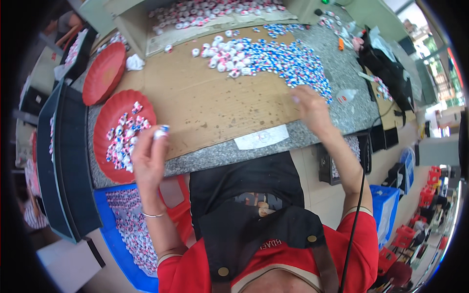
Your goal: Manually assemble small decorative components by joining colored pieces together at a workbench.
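My left hand (149, 155) pinches a small white piece with a blue end (161, 131) between thumb and fingers, beside the near red scalloped bowl (99, 128). In that bowl lies a heap of small white, pink and blue pieces (128, 131). My right hand (313, 108) is at the near edge of a spread of small blue-and-white parts (308, 66), its fingers curled together. Whether anything is between those fingertips I cannot make out. Rounded white-and-pink parts (227, 57) lie left of the blue ones, on the brown cardboard sheet (205, 105).
A second red bowl (105, 73) stands farther back at left. Behind the cardboard, a shelf (195, 39) holds more white-pink parts. A small bottle (346, 95) and a white paper strip (262, 137) lie on the grey worktop (200, 158). Below left is a blue bin (113, 239) of parts.
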A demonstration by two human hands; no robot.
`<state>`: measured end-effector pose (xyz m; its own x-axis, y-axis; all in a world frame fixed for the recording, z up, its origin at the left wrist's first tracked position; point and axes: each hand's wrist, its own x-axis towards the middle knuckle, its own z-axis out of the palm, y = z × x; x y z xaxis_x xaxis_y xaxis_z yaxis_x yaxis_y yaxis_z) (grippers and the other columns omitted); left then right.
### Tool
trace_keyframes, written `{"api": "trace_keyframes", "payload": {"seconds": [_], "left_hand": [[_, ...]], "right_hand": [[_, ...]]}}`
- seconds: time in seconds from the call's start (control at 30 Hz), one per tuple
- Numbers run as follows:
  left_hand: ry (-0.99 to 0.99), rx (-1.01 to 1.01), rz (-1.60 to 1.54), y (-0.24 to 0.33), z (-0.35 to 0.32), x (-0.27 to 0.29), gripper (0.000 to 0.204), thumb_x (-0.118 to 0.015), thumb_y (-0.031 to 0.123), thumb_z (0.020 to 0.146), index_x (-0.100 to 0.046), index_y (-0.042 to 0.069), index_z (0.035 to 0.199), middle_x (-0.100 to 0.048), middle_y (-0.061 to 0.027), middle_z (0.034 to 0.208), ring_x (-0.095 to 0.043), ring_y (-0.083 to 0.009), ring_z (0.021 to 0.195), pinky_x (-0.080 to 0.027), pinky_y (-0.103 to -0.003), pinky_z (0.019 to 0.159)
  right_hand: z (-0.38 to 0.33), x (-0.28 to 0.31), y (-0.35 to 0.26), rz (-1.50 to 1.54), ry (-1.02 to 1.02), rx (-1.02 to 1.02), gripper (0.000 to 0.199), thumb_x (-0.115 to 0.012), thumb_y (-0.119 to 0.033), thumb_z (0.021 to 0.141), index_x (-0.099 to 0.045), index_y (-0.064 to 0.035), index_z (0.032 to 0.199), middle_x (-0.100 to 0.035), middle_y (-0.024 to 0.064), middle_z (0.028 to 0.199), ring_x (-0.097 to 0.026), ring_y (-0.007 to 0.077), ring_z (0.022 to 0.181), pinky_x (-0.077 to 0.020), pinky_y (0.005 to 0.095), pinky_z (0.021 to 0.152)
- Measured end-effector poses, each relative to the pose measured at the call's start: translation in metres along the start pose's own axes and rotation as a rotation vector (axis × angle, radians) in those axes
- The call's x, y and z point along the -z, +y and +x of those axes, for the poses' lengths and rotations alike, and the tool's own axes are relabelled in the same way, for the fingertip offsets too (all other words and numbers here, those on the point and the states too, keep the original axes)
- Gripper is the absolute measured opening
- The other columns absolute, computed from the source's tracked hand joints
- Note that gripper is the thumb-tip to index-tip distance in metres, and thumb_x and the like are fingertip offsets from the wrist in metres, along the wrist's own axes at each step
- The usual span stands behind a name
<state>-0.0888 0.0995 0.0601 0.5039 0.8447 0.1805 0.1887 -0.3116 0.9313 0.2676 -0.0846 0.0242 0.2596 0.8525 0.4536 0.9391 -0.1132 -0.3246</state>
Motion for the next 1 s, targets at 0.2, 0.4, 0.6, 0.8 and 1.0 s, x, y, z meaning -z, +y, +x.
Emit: {"api": "trace_keyframes", "payload": {"seconds": [0.2, 0.4, 0.6, 0.8, 1.0], "left_hand": [[0.321, -0.305, 0.82, -0.014, 0.027, 0.026, 0.04, -0.065, 0.003, 0.082, -0.058, 0.002, 0.121, -0.054, -0.0225, 0.118, -0.053, -0.0382, 0.112, -0.043, -0.043, 0.096], [-0.04, -0.378, 0.314, -0.001, 0.08, -0.117, 0.01, -0.064, 0.003, 0.08, -0.064, 0.0, 0.09, -0.059, -0.016, 0.097, -0.061, -0.0323, 0.092, -0.05, -0.042, 0.078], [-0.144, -0.529, 0.533, -0.033, 0.131, -0.191, 0.019, -0.062, 0.003, 0.079, -0.061, 0.003, 0.098, -0.057, -0.015, 0.1, -0.061, -0.036, 0.091, -0.051, -0.047, 0.076], [-0.155, -0.371, 0.229, -0.032, 0.11, -0.16, 0.029, -0.061, 0.002, 0.084, -0.059, -0.001, 0.113, -0.057, -0.0176, 0.105, -0.065, -0.0296, 0.086, -0.052, -0.038, 0.076], [-0.324, 0.305, -0.653, -0.014, 0.024, -0.122, 0.025, -0.063, 0.006, 0.09, -0.059, -0.002, 0.114, -0.066, -0.0038, 0.099, -0.064, -0.0119, 0.086, -0.051, -0.026, 0.079]], "right_hand": [[0.0, 0.009, 0.028, -0.025, -0.114, -0.054, 0.017, -0.065, 0.003, 0.078, -0.067, -0.0009, 0.094, -0.061, 0.0132, 0.096, -0.063, 0.0325, 0.085, -0.0515, 0.0397, 0.073], [-0.028, -0.009, 0.005, -0.002, -0.025, 0.107, 0.023, -0.061, 0.006, 0.081, -0.064, 0.0016, 0.103, -0.059, 0.016, 0.097, -0.061, 0.0325, 0.089, -0.0493, 0.0386, 0.078], [-0.026, -0.007, 0.008, -0.018, -0.048, 0.07, 0.015, -0.061, 0.001, 0.083, -0.064, -0.0017, 0.098, -0.06, 0.0141, 0.09, -0.06, 0.0332, 0.086, -0.0489, 0.0403, 0.074], [-0.008, 0.008, 0.012, 0.156, -0.203, 0.072, 0.022, -0.062, 0.005, 0.078, -0.065, 0.0016, 0.099, -0.063, 0.0186, 0.095, -0.062, 0.0375, 0.089, -0.0506, 0.0419, 0.075], [0.004, -0.001, 0.018, 0.038, -0.173, 0.064, 0.009, -0.064, -0.005, 0.082, -0.066, -0.0011, 0.09, -0.059, 0.0169, 0.081, -0.06, 0.0359, 0.077, -0.0472, 0.0448, 0.067]]}}
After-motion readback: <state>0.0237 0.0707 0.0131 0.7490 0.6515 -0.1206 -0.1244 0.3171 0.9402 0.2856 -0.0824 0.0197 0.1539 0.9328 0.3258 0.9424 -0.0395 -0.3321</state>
